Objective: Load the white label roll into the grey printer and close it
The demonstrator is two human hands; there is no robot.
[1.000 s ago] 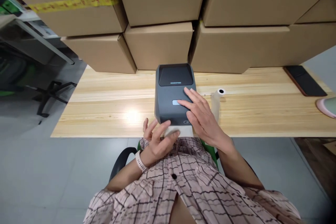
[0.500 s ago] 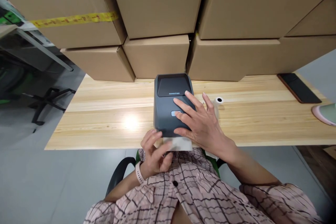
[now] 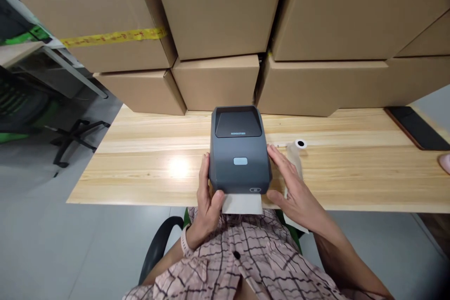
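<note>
A dark grey label printer [image 3: 239, 147] stands near the table's front edge, its lid down and a light blue button on top. From its front a white paper strip [image 3: 242, 204] sticks out. My left hand [image 3: 208, 192] rests along the printer's left side, thumb at the front corner beside the paper. At the right side, my right hand [image 3: 293, 187] has its fingertips against the casing and its thumb near the front corner, fingers apart. Both hands flank the printer without wrapping round it.
Cardboard boxes [image 3: 216, 82] are stacked along the back of the wooden table [image 3: 140, 164]. A small white roll [image 3: 301, 144] with a trailing paper strip [image 3: 295, 164] lies right of the printer. Farther right lie a dark phone [image 3: 418, 127] and a pink-rimmed object [image 3: 446, 161].
My right hand has moved off the printer's top to its right side. My left hand has left the paper and gone to the left side. The camera view has shifted slightly.
</note>
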